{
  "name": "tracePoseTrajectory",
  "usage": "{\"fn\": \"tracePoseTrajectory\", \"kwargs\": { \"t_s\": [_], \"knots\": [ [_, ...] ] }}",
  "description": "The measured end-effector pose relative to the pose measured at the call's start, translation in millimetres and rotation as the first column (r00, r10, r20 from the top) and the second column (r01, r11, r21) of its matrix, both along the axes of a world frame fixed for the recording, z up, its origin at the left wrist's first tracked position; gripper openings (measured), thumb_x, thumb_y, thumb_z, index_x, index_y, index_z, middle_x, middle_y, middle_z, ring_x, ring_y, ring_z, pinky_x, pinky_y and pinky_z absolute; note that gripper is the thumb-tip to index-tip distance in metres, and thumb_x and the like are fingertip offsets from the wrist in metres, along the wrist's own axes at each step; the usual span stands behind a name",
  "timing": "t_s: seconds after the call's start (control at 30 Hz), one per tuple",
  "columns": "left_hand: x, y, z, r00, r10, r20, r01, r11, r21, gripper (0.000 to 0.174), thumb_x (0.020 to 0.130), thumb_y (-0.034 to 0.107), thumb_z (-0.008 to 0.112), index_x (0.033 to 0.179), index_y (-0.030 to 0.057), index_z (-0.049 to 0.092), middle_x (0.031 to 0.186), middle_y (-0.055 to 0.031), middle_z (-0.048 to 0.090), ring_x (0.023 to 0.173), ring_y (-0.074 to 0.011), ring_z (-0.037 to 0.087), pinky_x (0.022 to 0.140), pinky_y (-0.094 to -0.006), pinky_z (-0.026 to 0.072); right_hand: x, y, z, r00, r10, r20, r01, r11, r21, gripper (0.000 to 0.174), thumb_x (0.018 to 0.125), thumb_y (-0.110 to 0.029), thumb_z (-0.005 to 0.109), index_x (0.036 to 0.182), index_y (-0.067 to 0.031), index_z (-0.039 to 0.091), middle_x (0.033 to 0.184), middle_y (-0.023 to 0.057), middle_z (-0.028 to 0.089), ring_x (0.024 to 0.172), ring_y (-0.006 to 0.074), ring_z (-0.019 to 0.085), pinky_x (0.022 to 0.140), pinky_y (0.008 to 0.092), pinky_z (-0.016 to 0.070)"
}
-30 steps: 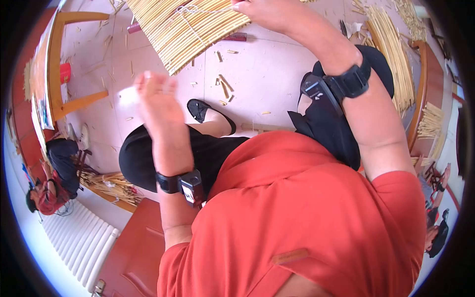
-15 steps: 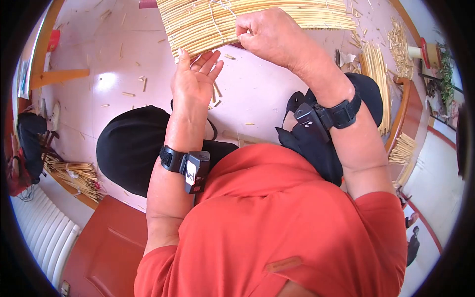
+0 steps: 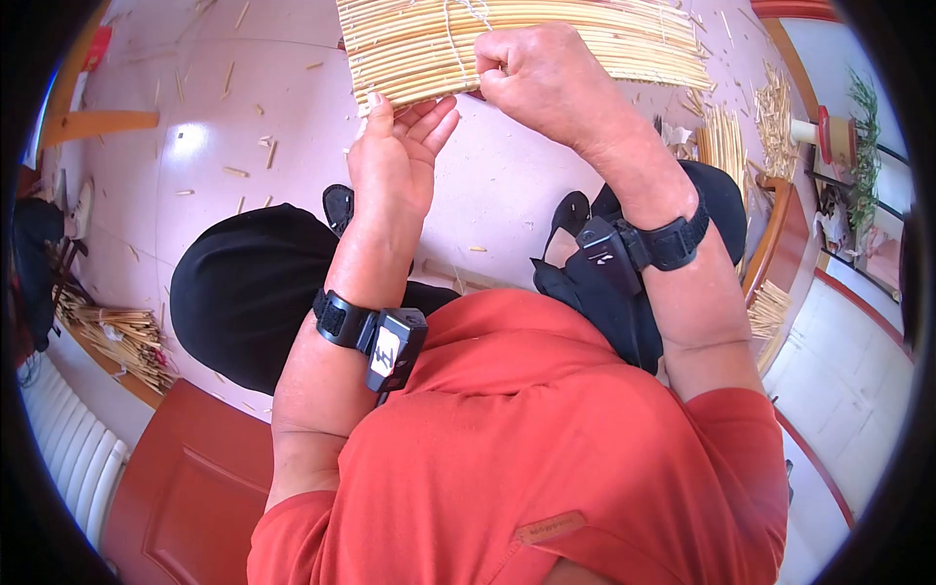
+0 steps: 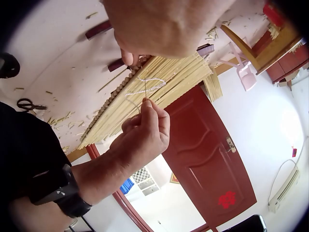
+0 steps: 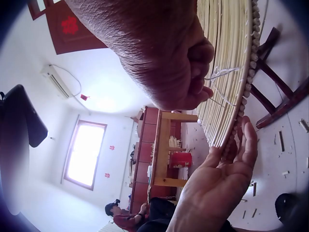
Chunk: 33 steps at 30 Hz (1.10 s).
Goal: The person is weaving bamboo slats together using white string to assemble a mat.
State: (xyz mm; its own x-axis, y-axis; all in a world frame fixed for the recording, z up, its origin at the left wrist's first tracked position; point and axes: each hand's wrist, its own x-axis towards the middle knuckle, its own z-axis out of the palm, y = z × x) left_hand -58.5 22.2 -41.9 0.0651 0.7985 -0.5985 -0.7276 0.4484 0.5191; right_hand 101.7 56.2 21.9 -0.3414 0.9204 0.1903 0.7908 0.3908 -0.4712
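Observation:
A mat of pale straw-coloured stalks (image 3: 409, 58) bound with white string reaches in at the top of the head view. At its near left corner my left hand (image 3: 395, 161) grips the edge, thumb on top and fingers underneath. Over the near edge, to the right of it, hovers my right hand (image 3: 551, 88) with fingers curled. In the left wrist view the right hand's fingertips pinch a thin needle (image 4: 145, 87) that points at the mat. White string (image 5: 224, 72) lies in loose loops on the stalks.
A dark wooden stand (image 5: 275, 92) is under the mat. Bundled stalks (image 3: 723, 141) lie at the right, and cut bits litter the floor. Black scissors (image 4: 31, 104) rest on the floor. Another person (image 5: 128, 212) sits in the background beside a wooden frame (image 5: 164, 145).
My left hand, raised off the mat a second ago, has come to its near left corner and holds it. My right hand has moved closer, to the near edge. The head view has shifted.

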Motion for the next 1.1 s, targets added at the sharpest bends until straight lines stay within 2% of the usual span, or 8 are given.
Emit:
{"fn": "tracePoseTrajectory", "kwargs": {
  "t_s": [0.03,0.1,0.23,0.43,0.83,0.9,1.03,1.1],
  "knots": [
    [0.0,-0.3,-0.5,1.0,0.003,0.014,-0.003,1.0,0.002,0.044,0.105,0.031,0.027,0.13,-0.0035,0.038,0.118,-0.0222,0.053,0.114,-0.0383,0.055,0.098,-0.0491,0.0479,-0.8,-0.1,0.7,1.0,0.002,0.002,-0.002,1.0,-0.001,0.006,0.075,-0.007,0.059,0.071,-0.0022,0.059,0.062,0.0168,0.056,0.055,0.0291,0.055,0.054,0.0371,0.045],
    [0.0,-1.0,-0.5,1.0,0.005,0.015,-0.005,1.0,0.008,0.044,0.105,0.031,0.027,0.13,-0.0031,0.038,0.118,-0.022,0.053,0.114,-0.0378,0.055,0.098,-0.049,0.0478,-3.3,-0.6,3.9,0.998,-0.014,0.069,0.02,0.996,-0.087,0.01,0.076,-0.009,0.057,0.073,-0.0029,0.064,0.069,0.0205,0.063,0.064,0.0357,0.063,0.063,0.0436,0.0508],
    [0.8,-2.7,1.1,1.0,0.003,0.01,-0.003,1.0,0.017,0.044,0.105,0.032,0.027,0.13,-0.0026,0.038,0.119,-0.0218,0.052,0.113,-0.0367,0.056,0.097,-0.0485,0.0488,-4.1,1.2,1.0,0.996,0.013,0.085,-0.011,1.0,-0.019,0.01,0.076,-0.008,0.057,0.071,-0.0028,0.064,0.066,0.0197,0.063,0.062,0.0343,0.063,0.062,0.0424,0.0515],
    [-1.0,-6.3,4.3,1.0,-0.028,-0.001,0.028,0.999,0.034,0.045,0.105,0.033,0.027,0.131,-0.0022,0.038,0.119,-0.022,0.054,0.11,-0.0359,0.058,0.093,-0.0471,0.0518,-4.9,-1.1,6.0,0.997,-0.015,0.071,0.019,0.998,-0.057,0.009,0.075,-0.006,0.057,0.068,-0.0031,0.063,0.061,0.0181,0.061,0.058,0.0321,0.062,0.059,0.0404,0.0514],
    [1.8,-5.7,1.6,1.0,-0.017,-0.015,0.017,0.999,0.036,0.044,0.105,0.033,0.025,0.128,-0.0019,0.041,0.117,-0.0218,0.055,0.11,-0.0348,0.059,0.095,-0.0455,0.0511,-4.8,0.2,6.1,0.997,-0.015,0.076,0.022,0.996,-0.091,0.01,0.074,-0.006,0.057,0.067,-0.0032,0.063,0.061,0.019,0.061,0.057,0.0316,0.062,0.057,0.0403,0.0511],
    [2.3,-6.2,2.2,1.0,-0.015,-0.022,0.016,0.999,0.045,0.044,0.105,0.033,0.026,0.128,-0.0018,0.041,0.116,-0.0219,0.055,0.11,-0.0348,0.059,0.095,-0.0454,0.0511,-2.1,1.3,0.3,0.997,0.003,0.071,0.002,0.998,-0.064,0.011,0.078,-0.009,0.06,0.069,-0.0021,0.057,0.057,0.0138,0.053,0.05,0.0208,0.051,0.051,0.033,0.0421],
    [2.8,-6.2,1.8,1.0,-0.011,-0.028,0.012,0.999,0.045,0.044,0.105,0.032,0.026,0.128,-0.0017,0.041,0.116,-0.0218,0.056,0.11,-0.0347,0.059,0.094,-0.045,0.0513,-2.3,1.6,3.0,0.997,0.021,0.069,-0.02,1.0,-0.016,0.012,0.077,-0.009,0.06,0.068,-0.0018,0.057,0.056,0.0139,0.053,0.05,0.0208,0.05,0.051,0.0332,0.0421],
    [3.1,-5.5,0.9,1.0,-0.013,-0.023,0.014,0.999,0.047,0.044,0.105,0.032,0.026,0.128,-0.0019,0.041,0.116,-0.0218,0.056,0.11,-0.0346,0.06,0.094,-0.0449,0.0515,-3.8,0.7,10.1,1.0,0.011,0.027,-0.008,0.996,-0.093,0.012,0.077,-0.009,0.059,0.069,-0.0014,0.056,0.057,0.015,0.054,0.05,0.0219,0.051,0.051,0.0332,0.0426]
  ]
}}
